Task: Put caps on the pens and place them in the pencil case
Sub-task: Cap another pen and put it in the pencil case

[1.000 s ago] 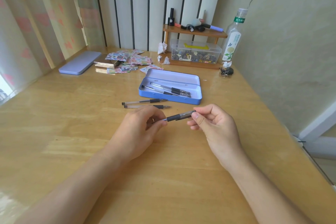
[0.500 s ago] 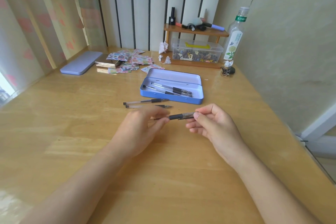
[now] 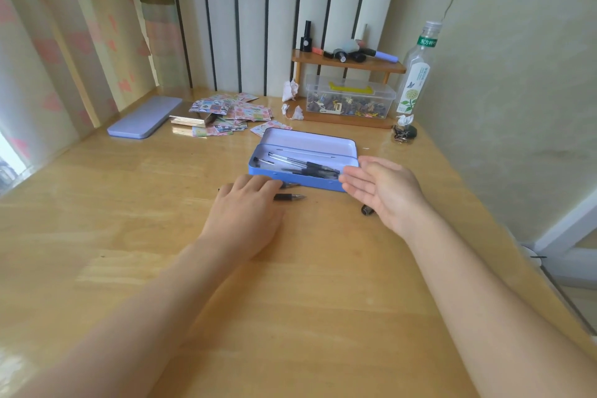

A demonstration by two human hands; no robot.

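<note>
Both hands have let go of the pen and now reach by the blue pencil case (image 3: pixel 292 175) in the middle of the frame.

A second ago the two hands held one pen between them; now the right hand (image 3: pixel 384 192) is open and empty, palm up, touching the right end of the case. The left hand (image 3: pixel 247 213) lies flat, palm down, on two uncapped pens (image 3: pixel 289 197) just in front of the case; I cannot tell if it grips them. More pens (image 3: pixel 303 166) lie inside the open case. A small black cap (image 3: pixel 367 210) sits on the wooden table (image 3: pixel 129 220) near the right hand. At upper right a clear bottle (image 3: pixel 416 74) has a green label with Chinese writing. Sticker sheets (image 3: pixel 232 115) and a purple lid (image 3: pixel 145 117) lie at upper left.
</note>
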